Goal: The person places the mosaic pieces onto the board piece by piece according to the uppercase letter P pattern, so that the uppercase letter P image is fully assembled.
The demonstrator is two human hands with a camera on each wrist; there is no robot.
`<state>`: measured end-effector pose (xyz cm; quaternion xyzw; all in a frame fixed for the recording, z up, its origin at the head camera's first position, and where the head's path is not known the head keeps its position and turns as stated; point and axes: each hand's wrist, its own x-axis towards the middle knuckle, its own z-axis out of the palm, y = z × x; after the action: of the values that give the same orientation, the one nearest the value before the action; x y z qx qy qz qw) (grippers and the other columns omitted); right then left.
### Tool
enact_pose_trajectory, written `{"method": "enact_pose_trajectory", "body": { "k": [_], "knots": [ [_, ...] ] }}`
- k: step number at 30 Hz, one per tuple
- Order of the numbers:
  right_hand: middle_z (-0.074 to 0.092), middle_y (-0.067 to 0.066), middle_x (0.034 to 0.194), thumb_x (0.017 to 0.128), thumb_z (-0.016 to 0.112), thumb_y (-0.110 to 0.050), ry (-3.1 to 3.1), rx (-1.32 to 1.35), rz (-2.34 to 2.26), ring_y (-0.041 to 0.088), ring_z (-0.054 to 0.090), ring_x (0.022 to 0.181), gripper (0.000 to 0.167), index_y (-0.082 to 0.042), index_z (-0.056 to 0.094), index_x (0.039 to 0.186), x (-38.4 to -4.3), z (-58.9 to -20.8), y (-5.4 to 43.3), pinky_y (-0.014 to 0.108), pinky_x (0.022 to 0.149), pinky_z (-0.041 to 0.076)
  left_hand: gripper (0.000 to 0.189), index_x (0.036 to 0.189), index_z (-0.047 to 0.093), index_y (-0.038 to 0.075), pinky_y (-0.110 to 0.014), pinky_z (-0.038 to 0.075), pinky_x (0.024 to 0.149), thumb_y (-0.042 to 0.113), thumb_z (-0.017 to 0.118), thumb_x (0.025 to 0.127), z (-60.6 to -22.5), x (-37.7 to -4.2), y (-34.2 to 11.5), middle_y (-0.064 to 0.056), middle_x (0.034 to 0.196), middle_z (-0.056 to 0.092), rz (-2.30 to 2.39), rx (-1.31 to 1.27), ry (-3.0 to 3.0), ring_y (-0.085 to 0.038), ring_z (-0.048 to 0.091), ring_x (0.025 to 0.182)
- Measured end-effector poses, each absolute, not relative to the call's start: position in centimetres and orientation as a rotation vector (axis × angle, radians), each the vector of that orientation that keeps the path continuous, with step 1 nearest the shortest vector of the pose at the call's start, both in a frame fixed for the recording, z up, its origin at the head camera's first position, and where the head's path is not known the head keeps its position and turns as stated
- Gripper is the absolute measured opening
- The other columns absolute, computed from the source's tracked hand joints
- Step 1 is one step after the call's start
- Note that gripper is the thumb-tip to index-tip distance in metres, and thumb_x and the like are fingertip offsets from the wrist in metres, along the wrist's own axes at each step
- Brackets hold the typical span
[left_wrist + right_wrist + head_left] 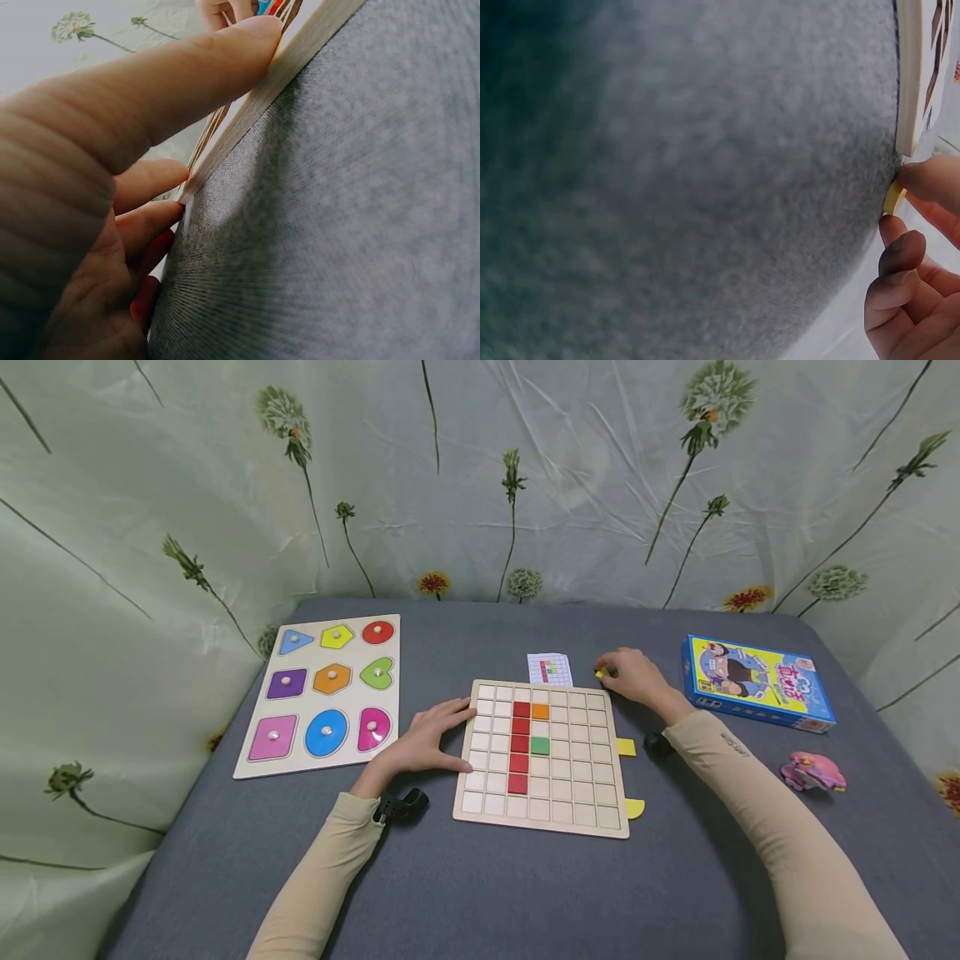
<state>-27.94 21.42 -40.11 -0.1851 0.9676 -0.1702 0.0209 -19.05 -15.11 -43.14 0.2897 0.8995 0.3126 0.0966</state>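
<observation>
A wooden grid board (540, 824) with white squares lies on the table, bearing a column of red squares (519, 743), an orange square (540, 712) and a green square (539, 746). My left hand (429, 740) rests at its left side, thumb and fingertips touching the wooden edge (255, 109). Just past the board's far right corner, my right hand (636, 677) pinches a small yellow piece (894, 196) between thumb and finger, low over the cloth. A printed pattern card (550, 669) lies against the far edge of the board.
Two yellow pieces, one rectangular (626, 747) and one rounded (635, 809), stick out at the board's right edge. A knobbed shape puzzle (315, 706) lies to the left. On the right are a blue game box (757, 683) and a pink toy (814, 772).
</observation>
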Motion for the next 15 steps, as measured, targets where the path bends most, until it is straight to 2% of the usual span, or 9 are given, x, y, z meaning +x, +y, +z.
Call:
{"method": "enact_pose_trajectory", "body": {
  "k": [6, 15],
  "knots": [
    [0.065, 0.025, 0.103, 0.085, 0.06, -0.009, 2.982, -0.566, -0.539, 0.036, 0.061, 0.096, 0.026, 0.001, 0.066, 0.108, -27.86, -39.95, 21.9, 0.051, 0.082, 0.047, 0.086, 0.144, 0.037, 0.011, -0.056, 0.019, 0.106, 0.037, 0.077, 0.072, -43.05, -19.09, -15.03, -0.012, 0.155, 0.028, 0.918, 0.84, 2.659, -0.031, 0.022, 0.144],
    [0.064, 0.022, 0.098, 0.083, 0.06, -0.01, 2.984, -0.596, -0.565, 0.031, 0.058, 0.088, 0.026, 0.0, 0.067, 0.106, -27.37, -39.97, 22.44, 0.047, 0.077, 0.045, 0.086, 0.144, 0.037, 0.011, -0.056, 0.021, 0.104, 0.037, 0.077, 0.072, -43.04, -19.06, -15.01, -0.012, 0.155, 0.028, 0.905, 0.841, 2.667, -0.031, 0.023, 0.143]
  ]
}}
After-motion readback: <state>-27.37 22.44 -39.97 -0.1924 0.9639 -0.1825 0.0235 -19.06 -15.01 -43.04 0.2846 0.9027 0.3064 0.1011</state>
